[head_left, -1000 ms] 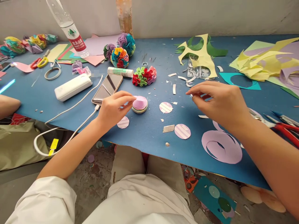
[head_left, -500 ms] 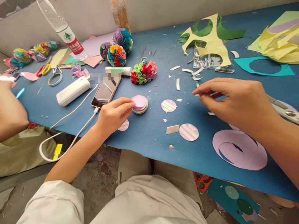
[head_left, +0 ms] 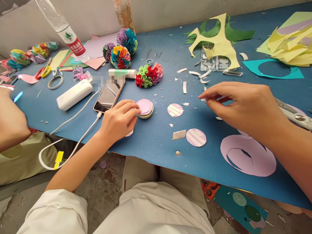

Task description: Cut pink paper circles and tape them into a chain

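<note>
Against stacked discs (head_left: 146, 107), near-closed left fingers (head_left: 132, 106)

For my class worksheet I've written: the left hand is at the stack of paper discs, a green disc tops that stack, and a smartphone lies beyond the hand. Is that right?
One detail is wrong: the top disc is lilac, not green, as the head view shows. The left hand is indeed at the stack of paper discs, and a smartphone lies beyond that hand.
</note>
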A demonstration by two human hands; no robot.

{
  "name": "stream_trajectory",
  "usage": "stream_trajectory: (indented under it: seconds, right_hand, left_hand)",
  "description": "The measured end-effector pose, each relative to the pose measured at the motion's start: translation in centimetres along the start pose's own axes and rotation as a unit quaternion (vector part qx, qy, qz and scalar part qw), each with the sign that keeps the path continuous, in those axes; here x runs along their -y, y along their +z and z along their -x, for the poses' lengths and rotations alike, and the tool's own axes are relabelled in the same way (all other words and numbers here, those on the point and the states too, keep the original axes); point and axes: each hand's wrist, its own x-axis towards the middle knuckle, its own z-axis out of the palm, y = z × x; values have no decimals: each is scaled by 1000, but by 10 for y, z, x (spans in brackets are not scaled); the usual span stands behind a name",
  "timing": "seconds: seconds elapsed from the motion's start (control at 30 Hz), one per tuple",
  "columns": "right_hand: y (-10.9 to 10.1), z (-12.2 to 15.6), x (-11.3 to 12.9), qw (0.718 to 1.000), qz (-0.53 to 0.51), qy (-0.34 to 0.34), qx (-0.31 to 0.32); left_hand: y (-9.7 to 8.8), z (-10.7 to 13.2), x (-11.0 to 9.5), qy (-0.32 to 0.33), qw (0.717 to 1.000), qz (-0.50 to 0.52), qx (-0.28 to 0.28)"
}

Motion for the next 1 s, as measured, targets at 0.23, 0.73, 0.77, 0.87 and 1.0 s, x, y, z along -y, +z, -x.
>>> stream_trajectory:
  seconds: [0.23,0.73,0.77,0.87,1.0]
  right_hand:
    - [-8,3,13,985,-131,108,16]
    - [-14,7,27,941,-301,126,90]
    - [-14,7,27,938,-309,122,97]
    - [-16,7,27,933,-320,117,117]
    - [-21,7,27,933,-323,127,97]
  left_hand:
    - [-8,-7,-7,11,965,70,251]
    - [-1,-66,-64,-187,826,515,135]
    - [4,-69,-69,-187,810,540,133]
    - [13,-75,-76,-186,796,563,119]
    - [16,-84,-68,-180,849,488,88]
